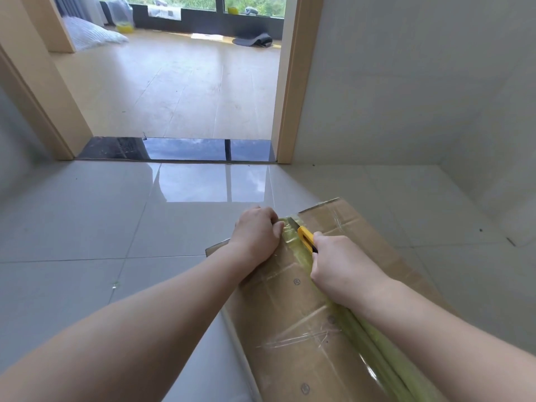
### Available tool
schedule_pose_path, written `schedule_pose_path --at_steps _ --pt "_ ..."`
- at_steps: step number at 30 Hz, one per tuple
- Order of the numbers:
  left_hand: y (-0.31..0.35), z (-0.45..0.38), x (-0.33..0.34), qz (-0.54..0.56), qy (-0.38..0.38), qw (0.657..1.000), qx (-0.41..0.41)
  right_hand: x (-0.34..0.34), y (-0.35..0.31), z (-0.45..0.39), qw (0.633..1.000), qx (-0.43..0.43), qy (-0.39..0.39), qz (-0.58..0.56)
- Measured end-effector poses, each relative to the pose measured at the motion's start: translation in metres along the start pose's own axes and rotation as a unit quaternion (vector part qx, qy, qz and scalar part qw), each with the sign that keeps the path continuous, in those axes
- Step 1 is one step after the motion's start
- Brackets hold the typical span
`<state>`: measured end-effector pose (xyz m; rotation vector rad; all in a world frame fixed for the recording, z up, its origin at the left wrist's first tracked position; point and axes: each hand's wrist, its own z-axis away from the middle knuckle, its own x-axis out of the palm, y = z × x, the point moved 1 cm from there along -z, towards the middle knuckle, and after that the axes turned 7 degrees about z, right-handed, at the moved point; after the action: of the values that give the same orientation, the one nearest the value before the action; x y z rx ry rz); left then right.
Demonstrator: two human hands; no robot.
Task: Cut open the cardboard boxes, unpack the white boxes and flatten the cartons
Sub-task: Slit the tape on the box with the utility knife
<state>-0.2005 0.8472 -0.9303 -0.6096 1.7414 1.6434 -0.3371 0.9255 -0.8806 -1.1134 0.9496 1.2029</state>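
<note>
Grey tile floor (pixel 87 227), lower right: we judge cardboard box (pixel 290 309) stiff w/ slick tape (pixel 293 245); left hand (pixel 256 233) curled on far edge, right hand (pixel 339 265) gripping yellow knife (pixel 306 237).

We see a yellow-handled knife (pixel 306 237) with black trim nearest the gripping right hand (pixel 338 265), yellowish-green tape (pixel 293 246) beneath it, a plain brown cardboard box (pixel 293 314) around, and glossy grey floor tiles (pixel 87 227) beyond.

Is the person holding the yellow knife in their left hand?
No, the right hand grips the yellow knife, while the left hand holds the cardboard box.
</note>
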Motion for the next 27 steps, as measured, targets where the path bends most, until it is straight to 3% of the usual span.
schedule_pose_path --at_steps 7,16,23,27 --pt "0.002 -0.004 0.002 -0.023 -0.019 1.000 -0.008 0.009 0.007 -0.003 0.999 -0.015 0.012 -0.049" --pt "0.007 -0.003 0.003 -0.031 0.015 0.999 -0.030 0.014 0.010 0.005 0.995 -0.051 0.086 0.028" --pt "0.013 0.003 0.000 0.017 0.018 0.999 -0.028 0.002 -0.007 -0.023 0.996 -0.046 0.066 0.043" --pt "0.010 0.002 0.004 -0.021 0.012 0.999 -0.030 0.000 -0.010 -0.025 0.998 -0.041 0.037 0.041"
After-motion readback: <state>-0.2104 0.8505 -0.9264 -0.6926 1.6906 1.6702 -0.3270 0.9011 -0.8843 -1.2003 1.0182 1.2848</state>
